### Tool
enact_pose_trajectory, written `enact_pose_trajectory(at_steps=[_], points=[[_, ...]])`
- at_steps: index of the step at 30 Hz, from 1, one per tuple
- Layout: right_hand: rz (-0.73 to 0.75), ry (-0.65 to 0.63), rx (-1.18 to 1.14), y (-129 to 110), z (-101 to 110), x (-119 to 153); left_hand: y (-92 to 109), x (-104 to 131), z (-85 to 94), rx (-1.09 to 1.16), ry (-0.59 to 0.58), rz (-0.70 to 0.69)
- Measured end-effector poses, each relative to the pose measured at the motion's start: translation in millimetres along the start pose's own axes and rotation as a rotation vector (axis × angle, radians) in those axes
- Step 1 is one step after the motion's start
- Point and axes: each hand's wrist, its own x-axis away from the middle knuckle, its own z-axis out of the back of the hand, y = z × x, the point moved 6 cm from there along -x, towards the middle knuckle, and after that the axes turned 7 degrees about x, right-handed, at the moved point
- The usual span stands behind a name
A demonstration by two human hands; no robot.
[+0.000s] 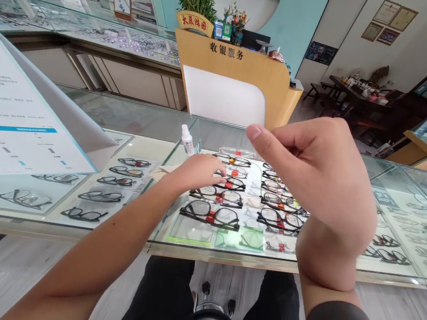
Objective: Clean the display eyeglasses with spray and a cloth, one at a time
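Note:
My left hand (198, 172) reaches over the left column of eyeglasses on the display counter (220, 257). Its fingers are loosely bent and apart, close to black-framed glasses (234, 184) with a red tag; contact cannot be made out. Nearest the front of that column lies a larger pair of black glasses (210, 214). Raised close to the camera, my right hand (314, 167) has its fingers curled in and its thumb stretched out, with nothing visible in it. Behind it, a second column of black glasses (279, 220) is partly hidden.
A small white spray bottle (187, 140) stands beyond my left hand, near a beige cloth (161, 172). A large printed sheet (17, 110) leans in at the left. More glasses (100, 196) lie on both sides. A wooden cashier desk (233, 58) stands behind the counter.

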Motion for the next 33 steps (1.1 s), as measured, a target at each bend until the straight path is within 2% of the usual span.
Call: enact_pose_trajectory(at_steps=[5,8,11,13,15,17,19,22,24,26,29,33], points=[[0.038,0.040,-0.006,-8.1,0.4,8.4,0.1,-3.5,-6.3,0.068,-0.056,-0.042],[0.052,0.084,0.004,-10.9,4.8,13.4,-0.4,-3.4,-3.2,0.126,-0.052,-0.087],[0.039,0.164,-0.009,-6.1,12.6,11.6,-0.6,-2.6,3.4,0.293,-0.034,-0.129],[0.015,0.238,-0.050,4.1,14.7,5.1,-2.0,-2.7,12.0,0.438,0.058,-0.118],[-0.003,0.320,-0.117,20.0,9.0,-3.4,-5.3,-2.4,24.5,0.600,0.252,-0.103],[-0.005,0.388,-0.192,39.4,-7.8,-10.6,-10.3,-1.1,35.3,0.815,0.461,-0.114],[-0.016,0.391,-0.283,59.5,-36.7,-14.3,-16.1,-1.3,38.9,1.083,0.584,-0.124],[-0.085,0.266,-0.400,82.4,-92.5,-12.8,-19.6,-5.1,34.2,1.417,0.604,-0.095],[-0.108,0.193,-0.470,88.1,-123.9,-8.8,-16.3,-7.1,29.3,1.523,0.575,-0.079],[-0.126,0.145,-0.544,89.6,-146.0,-5.5,-11.9,-7.7,24.2,1.544,0.563,-0.067],[-0.114,0.109,-0.555,89.6,-161.6,-3.8,-8.9,-7.8,15.8,1.486,0.577,-0.028],[-0.108,0.135,-0.548,96.9,-165.5,-4.8,-9.1,-9.9,5.8,1.449,0.563,-0.009]])
